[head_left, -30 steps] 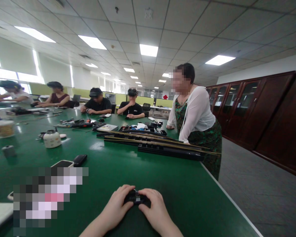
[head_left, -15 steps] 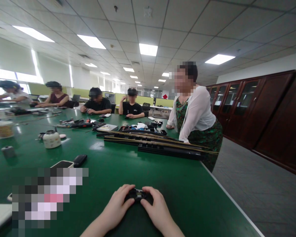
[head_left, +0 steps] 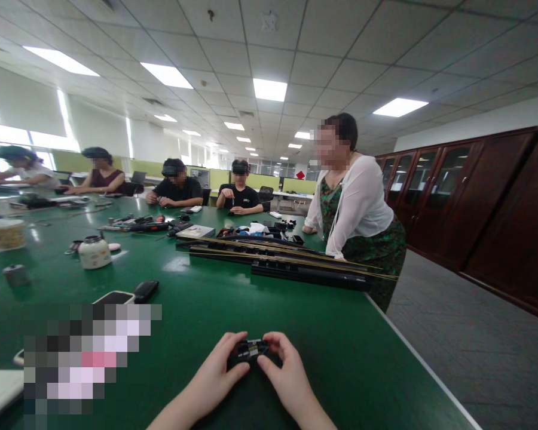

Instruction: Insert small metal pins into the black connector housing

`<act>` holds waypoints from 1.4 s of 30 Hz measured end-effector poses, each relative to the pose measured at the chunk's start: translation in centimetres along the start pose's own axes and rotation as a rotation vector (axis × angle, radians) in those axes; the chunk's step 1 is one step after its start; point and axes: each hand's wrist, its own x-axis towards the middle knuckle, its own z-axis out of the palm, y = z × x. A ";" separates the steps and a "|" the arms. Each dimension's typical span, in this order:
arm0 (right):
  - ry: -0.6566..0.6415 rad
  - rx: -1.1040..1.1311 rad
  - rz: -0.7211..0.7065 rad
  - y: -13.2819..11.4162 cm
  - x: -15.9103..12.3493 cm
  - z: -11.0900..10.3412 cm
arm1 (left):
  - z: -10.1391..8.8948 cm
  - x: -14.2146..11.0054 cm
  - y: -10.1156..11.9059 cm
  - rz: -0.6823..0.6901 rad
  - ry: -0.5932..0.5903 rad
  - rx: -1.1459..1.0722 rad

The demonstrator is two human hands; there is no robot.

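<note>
Office lts (head_left: 269, 90) on, grn tbl (head_left: 206, 304) under blk part (head_left: 250, 351).

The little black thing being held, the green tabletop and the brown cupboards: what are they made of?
Little black thing: probably dark plastic; its pale shiny patches may be metal, but they're too small to tell.
Green tabletop: smooth and glossy, perhaps painted or coated, since light reflects in it.
Brown cupboards: likely varnished wood, reddish with a sheen; the door panes look like glass.
</note>
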 end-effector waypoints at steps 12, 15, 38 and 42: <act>-0.019 -0.081 -0.024 0.2 -0.3 0.0 | -0.1 -0.1 0.5 -0.072 -0.055 -0.058; -0.024 -0.110 -0.029 -0.1 -0.4 0.0 | -0.1 0.0 0.4 -0.060 -0.064 -0.103; -0.090 -0.175 -0.003 -0.4 -0.5 -0.4 | 0.2 0.0 0.2 -0.065 -0.063 -0.208; -0.071 -0.170 -0.026 -0.5 -0.5 -0.4 | 0.3 0.0 0.3 -0.103 -0.043 -0.168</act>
